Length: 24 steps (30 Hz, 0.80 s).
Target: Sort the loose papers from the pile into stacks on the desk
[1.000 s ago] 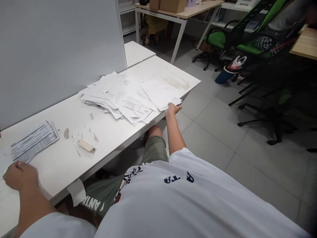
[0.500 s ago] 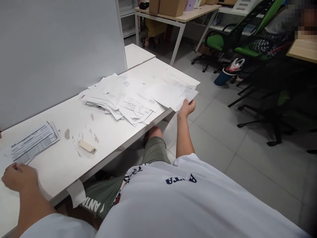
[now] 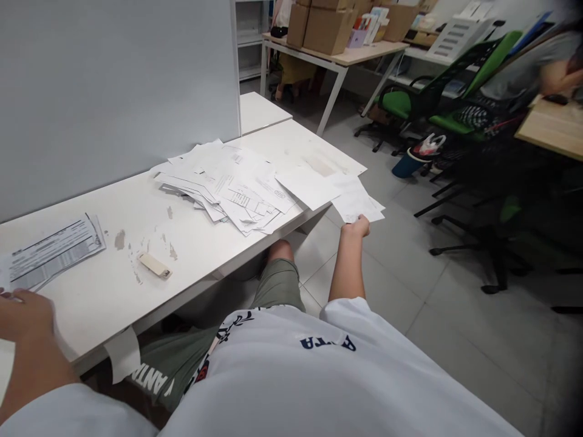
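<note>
White sheets (image 3: 354,197), slanting rightward, jutting past table (image 3: 204,254)

Soft, even light spreads over the white surface (image 3: 107,303), and look, the loose papers (image 3: 218,182) nearly wash out, their fine print smudging! Deep shadow pools underneath; the chair base (image 3: 489,246) sinks into gloom. Wide-angle stretch pulls the shirt (image 3: 282,382), the seated person (image 3: 523,76) blurs, and the right edge darkens.

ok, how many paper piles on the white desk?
2: printed stack by the left hand, scattered pile farther right. Right hand holds more sheets. Desk's left end unseen.
</note>
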Each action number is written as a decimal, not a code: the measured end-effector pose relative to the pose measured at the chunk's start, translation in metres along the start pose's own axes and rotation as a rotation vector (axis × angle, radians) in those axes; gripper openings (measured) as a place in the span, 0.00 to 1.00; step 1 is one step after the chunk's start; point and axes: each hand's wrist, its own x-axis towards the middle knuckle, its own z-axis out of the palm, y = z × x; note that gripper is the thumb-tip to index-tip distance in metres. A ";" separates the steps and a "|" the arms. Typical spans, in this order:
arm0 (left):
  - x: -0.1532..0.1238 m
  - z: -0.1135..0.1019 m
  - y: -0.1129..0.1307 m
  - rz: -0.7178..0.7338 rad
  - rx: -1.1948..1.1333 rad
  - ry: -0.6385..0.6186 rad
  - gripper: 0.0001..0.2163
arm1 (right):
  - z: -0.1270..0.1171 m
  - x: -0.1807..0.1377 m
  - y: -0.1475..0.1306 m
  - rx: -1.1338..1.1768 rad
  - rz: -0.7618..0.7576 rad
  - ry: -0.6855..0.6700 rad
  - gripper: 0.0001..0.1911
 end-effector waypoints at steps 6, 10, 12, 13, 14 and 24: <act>0.005 0.005 -0.009 -0.020 0.014 0.059 0.28 | -0.013 -0.003 -0.003 0.012 0.041 -0.143 0.18; 0.010 0.011 -0.021 -0.025 0.022 0.057 0.26 | 0.015 -0.018 0.005 0.005 0.055 -0.252 0.20; 0.011 0.012 -0.024 -0.026 0.021 0.051 0.25 | 0.040 -0.032 0.010 0.007 0.050 -0.269 0.24; 0.011 0.012 -0.024 -0.027 0.018 0.047 0.25 | 0.052 -0.040 0.011 0.011 0.041 -0.277 0.27; 0.010 0.011 -0.023 -0.029 0.015 0.043 0.25 | 0.064 -0.048 0.011 0.016 0.030 -0.281 0.29; 0.002 0.000 -0.009 -0.012 -0.036 -0.020 0.28 | 0.070 -0.075 -0.036 0.074 -0.086 -0.068 0.31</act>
